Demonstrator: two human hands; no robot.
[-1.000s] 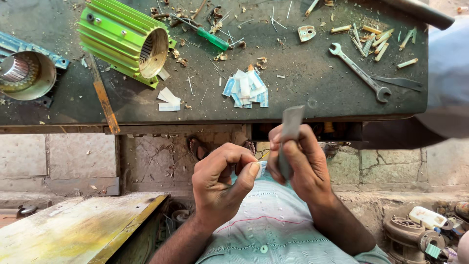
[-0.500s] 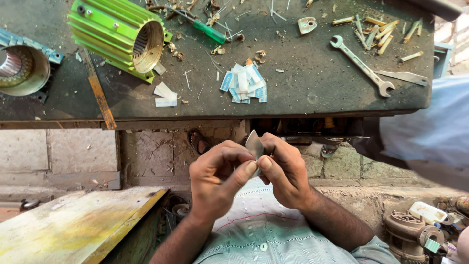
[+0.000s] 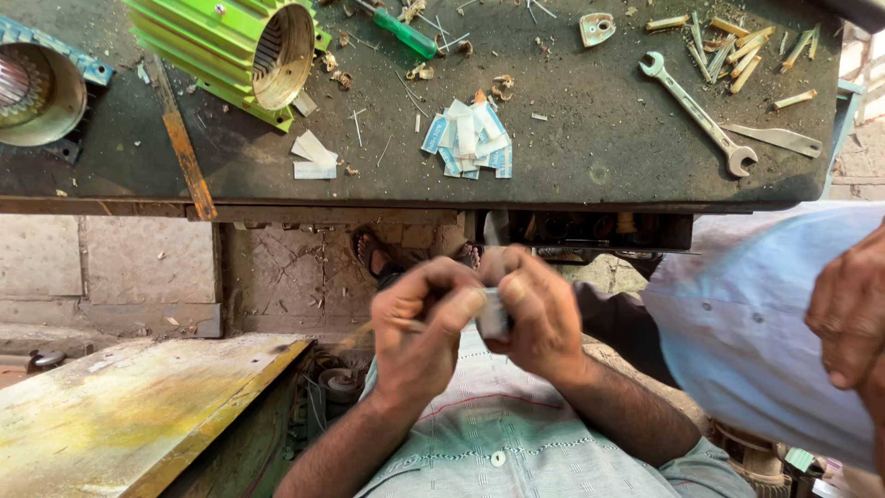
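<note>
My left hand (image 3: pixel 419 323) and my right hand (image 3: pixel 530 309) are pressed together in front of my chest, below the workbench edge. Between their fingertips they pinch a small grey strip (image 3: pixel 494 315), mostly hidden by the fingers and blurred. On the dark workbench (image 3: pixel 590 166) above lie a pile of pale blue and white paper strips (image 3: pixel 470 138), a green finned motor housing (image 3: pixel 235 46) on its side and a green-handled screwdriver (image 3: pixel 406 32).
A spanner (image 3: pixel 699 112) and several short sticks (image 3: pixel 737 46) lie at the bench's right. A round metal motor part (image 3: pixel 37 92) sits far left. Another person's light blue sleeve (image 3: pixel 765 323) and hand (image 3: pixel 853 314) reach in at right. A worn yellow-green board (image 3: pixel 120 406) lies lower left.
The grey strip stood upright in my right hand a second ago. Both hands have since closed together around it and dropped lower. The other person's sleeve and hand have come further into view at right.
</note>
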